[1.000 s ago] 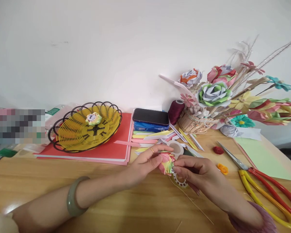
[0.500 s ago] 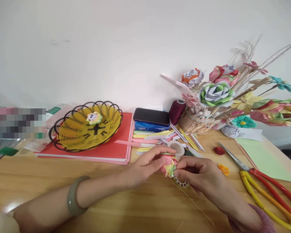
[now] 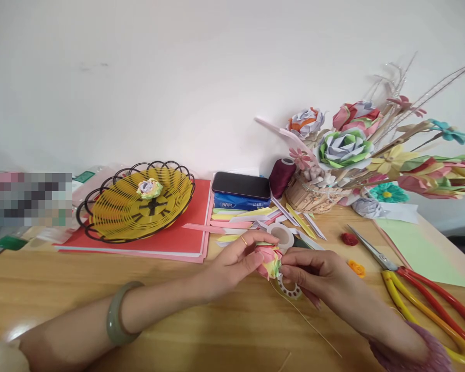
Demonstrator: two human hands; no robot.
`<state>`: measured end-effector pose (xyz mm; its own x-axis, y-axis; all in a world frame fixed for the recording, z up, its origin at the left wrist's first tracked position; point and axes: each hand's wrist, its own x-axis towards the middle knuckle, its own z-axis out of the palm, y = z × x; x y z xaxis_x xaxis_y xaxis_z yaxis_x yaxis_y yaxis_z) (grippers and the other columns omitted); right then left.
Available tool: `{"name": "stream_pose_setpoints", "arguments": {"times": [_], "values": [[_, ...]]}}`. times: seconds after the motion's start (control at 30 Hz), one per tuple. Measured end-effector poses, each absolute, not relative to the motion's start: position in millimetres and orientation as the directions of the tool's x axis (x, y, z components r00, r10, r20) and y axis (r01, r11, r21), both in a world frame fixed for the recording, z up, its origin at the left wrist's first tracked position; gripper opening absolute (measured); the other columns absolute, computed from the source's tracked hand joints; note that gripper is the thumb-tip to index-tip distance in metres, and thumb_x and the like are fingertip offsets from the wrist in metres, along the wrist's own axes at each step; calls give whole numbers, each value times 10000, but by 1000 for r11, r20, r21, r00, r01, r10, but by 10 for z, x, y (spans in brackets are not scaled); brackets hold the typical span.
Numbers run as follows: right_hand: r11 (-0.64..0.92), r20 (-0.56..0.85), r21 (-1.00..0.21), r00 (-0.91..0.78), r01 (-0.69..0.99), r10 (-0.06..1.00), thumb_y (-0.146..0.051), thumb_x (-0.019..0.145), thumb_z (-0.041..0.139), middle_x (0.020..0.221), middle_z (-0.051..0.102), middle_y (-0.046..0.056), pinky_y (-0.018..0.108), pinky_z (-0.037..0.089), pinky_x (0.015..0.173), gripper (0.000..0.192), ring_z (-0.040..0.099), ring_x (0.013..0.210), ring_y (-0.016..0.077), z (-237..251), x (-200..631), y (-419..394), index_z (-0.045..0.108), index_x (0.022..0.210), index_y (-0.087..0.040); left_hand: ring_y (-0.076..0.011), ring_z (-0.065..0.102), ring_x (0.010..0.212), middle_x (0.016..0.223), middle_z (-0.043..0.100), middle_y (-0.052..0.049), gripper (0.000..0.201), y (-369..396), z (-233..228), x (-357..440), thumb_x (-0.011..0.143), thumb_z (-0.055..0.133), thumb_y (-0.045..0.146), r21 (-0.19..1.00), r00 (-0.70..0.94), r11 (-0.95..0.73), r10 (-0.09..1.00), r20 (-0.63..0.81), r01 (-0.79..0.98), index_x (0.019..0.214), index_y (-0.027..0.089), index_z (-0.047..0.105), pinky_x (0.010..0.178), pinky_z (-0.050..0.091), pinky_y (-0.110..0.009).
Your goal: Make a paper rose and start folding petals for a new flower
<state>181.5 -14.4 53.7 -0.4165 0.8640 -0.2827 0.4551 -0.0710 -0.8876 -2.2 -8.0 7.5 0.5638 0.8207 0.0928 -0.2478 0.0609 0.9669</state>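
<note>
A small paper flower (image 3: 269,261) in pink, yellow and green is held up above the table between both hands. My left hand (image 3: 240,263) grips its left side, thumb in front and fingers behind. On the other side, my right hand (image 3: 318,274) pinches its edge with thumb and index finger. A thin thread (image 3: 308,323) trails from beneath the flower toward the lower right. Just under the flower lies a white ring with holes (image 3: 289,287), partly covered by my right hand. Behind the hands is a white tape roll (image 3: 282,236).
A yellow woven basket (image 3: 112,212) with a paper flower (image 3: 150,189) rests on red paper (image 3: 112,248). Folded paper strips (image 3: 236,227), a phone (image 3: 241,185) and a purple thread spool (image 3: 281,177) are behind. Scissors (image 3: 391,266) lie right, near a flower arrangement (image 3: 344,150).
Both hands keep their grip on the paper flower. The right fingers have shifted slightly at its edge, and more of the white ring shows. The whole view has moved a little.
</note>
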Motion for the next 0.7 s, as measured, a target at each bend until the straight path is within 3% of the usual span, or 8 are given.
{"name": "stream_pose_setpoints", "arguments": {"times": [0.5,0.7], "values": [[-122,-255,-893,-266,433,930,-303,675,617,507,466,-44,186,237,363,146,327,423,61,507,1726,-151,611,586,-188,-105,497,806,1158,397,-57,255,-63,71,-8,854,480,315,961,570,14,807,152,-275,1093,235,517,688,452,-230],[-34,-148,-925,-276,378,950,-312,685,631,508,486,-42,180,238,317,154,329,391,59,419,1722,-163,610,583,-198,-101,524,796,1105,477,-46,275,-55,39,-11,847,493,346,961,536,87,841,70,-262,1095,243,550,766,451,-258]]}}
